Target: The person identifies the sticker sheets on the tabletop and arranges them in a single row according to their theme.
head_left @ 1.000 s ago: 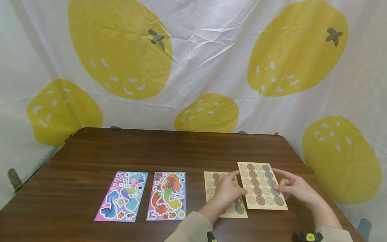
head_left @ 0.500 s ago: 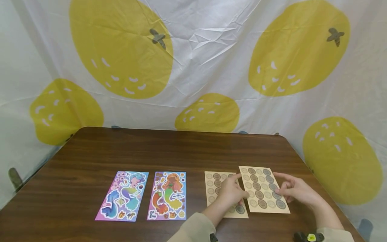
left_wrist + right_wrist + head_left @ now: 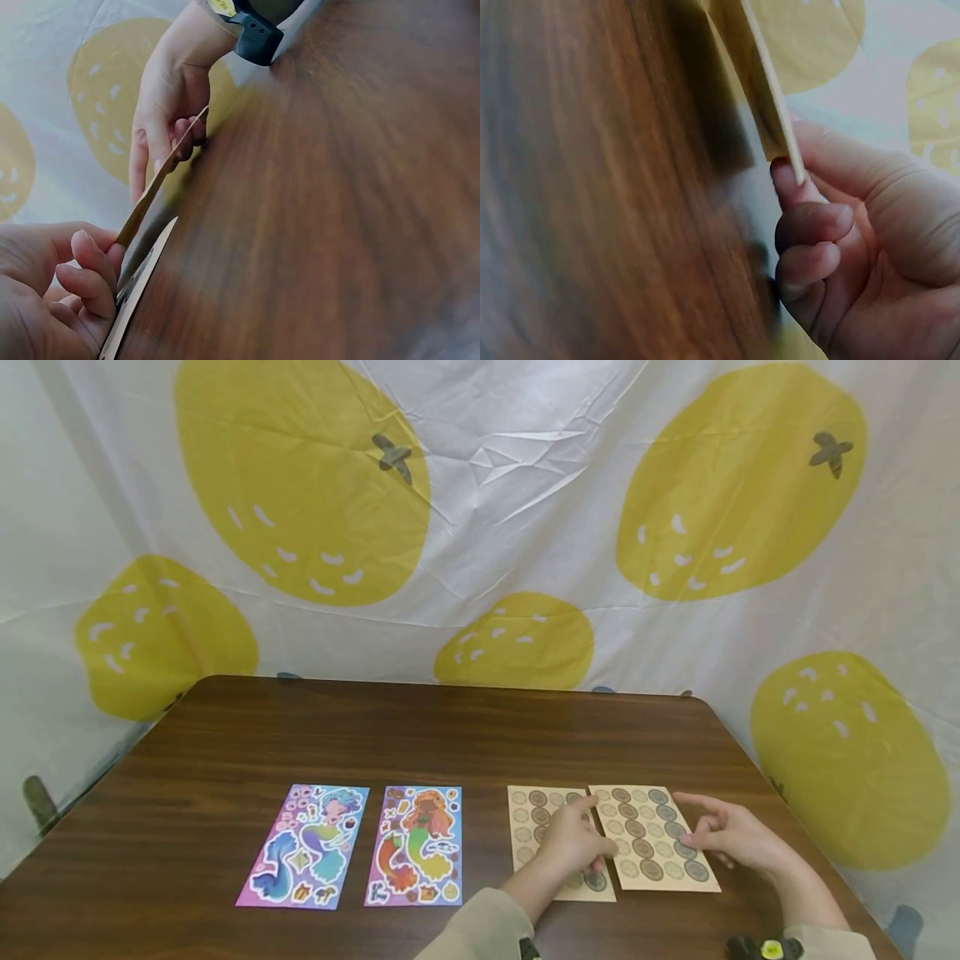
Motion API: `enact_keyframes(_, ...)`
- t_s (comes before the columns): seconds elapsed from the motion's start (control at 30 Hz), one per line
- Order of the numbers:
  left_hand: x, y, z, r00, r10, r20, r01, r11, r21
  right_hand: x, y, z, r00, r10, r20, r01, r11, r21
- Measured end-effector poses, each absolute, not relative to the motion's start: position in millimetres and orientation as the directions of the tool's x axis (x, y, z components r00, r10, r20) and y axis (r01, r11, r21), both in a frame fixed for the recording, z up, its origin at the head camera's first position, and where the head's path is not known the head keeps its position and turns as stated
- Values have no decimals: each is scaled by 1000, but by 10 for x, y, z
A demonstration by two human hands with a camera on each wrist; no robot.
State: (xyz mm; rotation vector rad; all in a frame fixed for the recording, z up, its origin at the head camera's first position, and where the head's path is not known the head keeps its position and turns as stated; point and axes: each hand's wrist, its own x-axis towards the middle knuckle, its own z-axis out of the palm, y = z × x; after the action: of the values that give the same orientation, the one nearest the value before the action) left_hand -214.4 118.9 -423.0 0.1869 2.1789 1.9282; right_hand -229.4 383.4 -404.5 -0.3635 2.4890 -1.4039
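A tan sticker sheet (image 3: 648, 837) printed with rows of round grey and brown seals is held by both hands at its two sides. My left hand (image 3: 573, 839) pinches its left edge, and my right hand (image 3: 738, 835) pinches the right edge between thumb and fingers. The left wrist view shows this held sheet (image 3: 159, 184) edge-on, raised off the dark tabletop. In the right wrist view, the thumb and fingertip grip the sheet's edge (image 3: 769, 90). A matching tan sheet (image 3: 522, 827) lies on the table under my left hand, which partly hides it.
Two colourful mermaid sticker sheets lie to the left: one with a blue-haired mermaid (image 3: 303, 847), one with an orange-haired mermaid (image 3: 414, 846). The brown wooden table (image 3: 420, 727) ends at a white curtain (image 3: 517, 527) with yellow fruit prints.
Both hands have lowered the held tan sheet, its far edge coming down and nearer until almost level with the lying sheet. The mermaid sheets have not moved.
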Motion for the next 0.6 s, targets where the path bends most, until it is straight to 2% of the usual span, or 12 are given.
enact_keyframes(0.23, -2142, 1187, -4240, -964, 250, -94, -57, 152, 987, -2299, 3826, -4045, -928, -345, -138, -67, 519, -852)
enact_keyframes(0.6, -2136, 1209, -4246, -971, 221, -89, -23, 286, 958, -2304, 3821, -4048, -926, -319, -199, -7, 543, -840)
